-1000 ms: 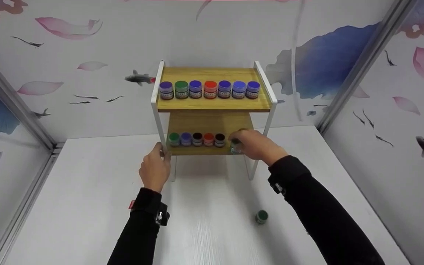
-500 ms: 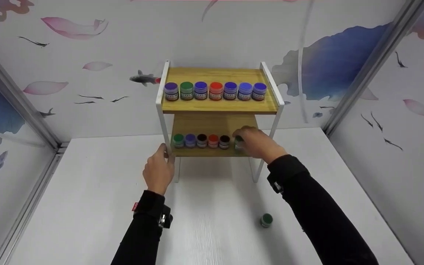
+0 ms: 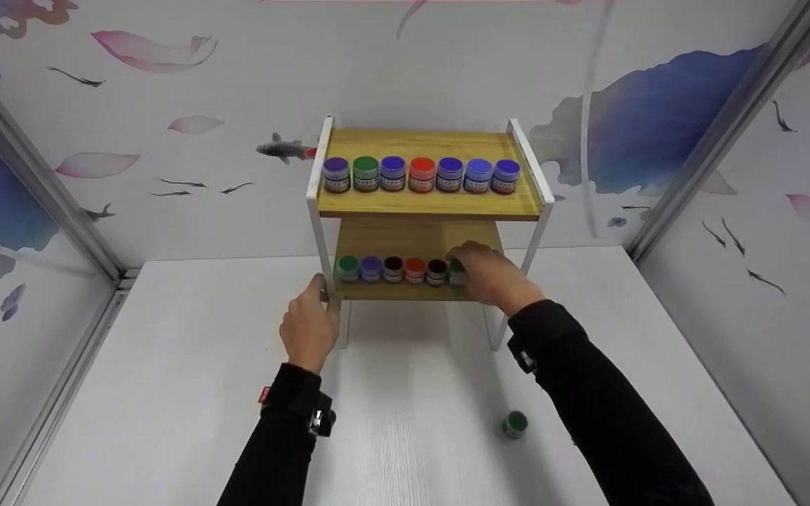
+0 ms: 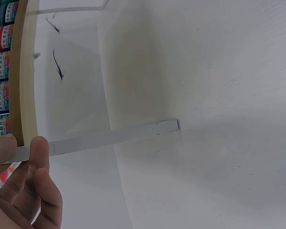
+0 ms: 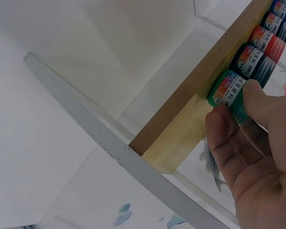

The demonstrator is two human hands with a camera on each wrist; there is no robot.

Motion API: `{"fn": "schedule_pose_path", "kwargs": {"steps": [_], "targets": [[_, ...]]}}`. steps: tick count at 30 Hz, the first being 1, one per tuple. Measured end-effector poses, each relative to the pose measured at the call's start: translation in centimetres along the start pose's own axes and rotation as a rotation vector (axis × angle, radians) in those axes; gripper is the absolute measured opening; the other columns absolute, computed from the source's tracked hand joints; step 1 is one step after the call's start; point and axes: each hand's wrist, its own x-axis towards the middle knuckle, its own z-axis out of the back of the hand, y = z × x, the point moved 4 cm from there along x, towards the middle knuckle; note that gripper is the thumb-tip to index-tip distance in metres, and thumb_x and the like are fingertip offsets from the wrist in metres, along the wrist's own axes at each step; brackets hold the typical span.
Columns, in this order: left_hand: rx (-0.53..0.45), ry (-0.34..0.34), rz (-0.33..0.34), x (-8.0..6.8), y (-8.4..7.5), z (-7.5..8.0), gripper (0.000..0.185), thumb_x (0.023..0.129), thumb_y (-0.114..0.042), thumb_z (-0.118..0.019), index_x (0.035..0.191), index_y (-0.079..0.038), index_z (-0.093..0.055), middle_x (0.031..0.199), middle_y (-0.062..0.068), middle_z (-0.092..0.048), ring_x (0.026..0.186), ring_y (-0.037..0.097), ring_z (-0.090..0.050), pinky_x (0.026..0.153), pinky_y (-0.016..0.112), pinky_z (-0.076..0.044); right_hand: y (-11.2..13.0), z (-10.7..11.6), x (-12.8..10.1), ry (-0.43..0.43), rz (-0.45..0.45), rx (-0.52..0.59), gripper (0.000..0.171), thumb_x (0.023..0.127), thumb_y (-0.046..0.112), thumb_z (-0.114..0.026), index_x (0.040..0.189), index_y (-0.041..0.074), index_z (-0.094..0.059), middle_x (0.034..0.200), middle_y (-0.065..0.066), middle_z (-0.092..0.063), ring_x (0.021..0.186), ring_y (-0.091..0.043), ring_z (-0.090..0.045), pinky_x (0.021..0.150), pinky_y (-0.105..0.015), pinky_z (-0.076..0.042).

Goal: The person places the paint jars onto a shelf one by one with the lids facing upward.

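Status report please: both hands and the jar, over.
Left hand grips the rack's white front leg. Right hand holds the green paint jar on the lower shelf, beside the row. Nothing in the way.

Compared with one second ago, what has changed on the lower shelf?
The right hand has pushed the green jar it grips back along the lower shelf, into line beside the dark jar. The left hand still holds the rack's front left leg. The other jars and the green jar on the table have not moved.
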Motion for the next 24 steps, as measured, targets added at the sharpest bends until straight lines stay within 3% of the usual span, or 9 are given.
{"fn": "schedule_pose_path", "kwargs": {"steps": [5, 15, 24], "targets": [[-0.004, -0.011, -0.016, 0.03, -0.07, 0.01, 0.014, 0.093, -0.022, -0.064, 0.102, -0.01, -0.063, 0.095, 0.01, -0.074, 0.058, 0.021, -0.057, 0.043, 0.028, -0.034, -0.11, -0.06, -0.07, -0.017, 0.023, -0.002, 0.035, 0.096, 0.004, -0.053, 0.131, 0.005, -0.056, 0.121, -0.016, -0.06, 0.116, -0.031, -0.058, 0.103, -0.045, -0.046], [0.0, -0.001, -0.007, -0.06, 0.01, -0.23, 0.015, 0.095, -0.023, -0.063, 0.104, -0.011, -0.063, 0.096, 0.01, -0.074, 0.062, 0.022, -0.061, 0.045, 0.029, -0.037, -0.3, -0.18, -0.39, -0.02, 0.0, 0.029, 0.036, 0.098, 0.011, -0.054, 0.133, 0.006, -0.055, 0.122, -0.015, -0.06, 0.117, -0.031, -0.058, 0.104, -0.046, -0.046], [0.001, 0.003, -0.004, -0.07, 0.01, 0.0, 0.017, 0.095, -0.023, -0.063, 0.107, -0.01, -0.063, 0.097, 0.011, -0.074, 0.061, 0.021, -0.06, 0.046, 0.028, -0.037, -0.78, -0.02, -0.78, -0.067, -0.005, 0.08, 0.049, 0.096, 0.013, -0.061, 0.142, 0.008, -0.046, 0.14, -0.015, -0.05, 0.13, -0.029, -0.052, 0.108, -0.044, -0.043]]}}
